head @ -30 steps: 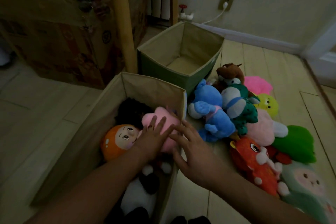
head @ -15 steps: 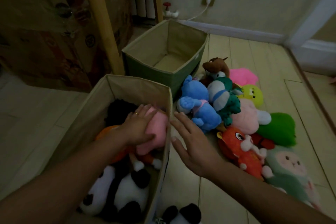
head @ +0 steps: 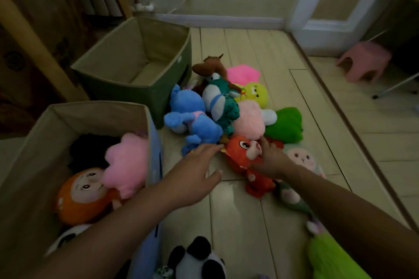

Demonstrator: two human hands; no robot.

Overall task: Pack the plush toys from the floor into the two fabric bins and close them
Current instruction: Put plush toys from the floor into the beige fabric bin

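The near fabric bin [head: 97, 108] at lower left holds a pink plush [head: 127, 163], an orange doll [head: 81, 197] and dark toys. Behind it the green fabric bin [head: 136, 90] stands with nothing visible inside. A heap of plush toys lies on the floor to the right: a blue one [head: 192, 120], a teal one [head: 222, 102], a red-orange one [head: 244, 161]. My left hand [head: 195, 172] hovers open over the floor, fingertips at the red-orange plush. My right hand [head: 269, 161] rests on that same plush, fingers spread.
A panda plush [head: 199, 260] lies at the bottom edge and a lime-green one [head: 328, 258] at lower right. A pink stool [head: 365, 61] stands beyond a floor threshold at right. A wall with a socket runs along the back, wooden furniture along the left.
My left hand has let go of the pink plush in the near bin and moved right, out over the floor. My right hand has reached forward onto the red-orange plush.
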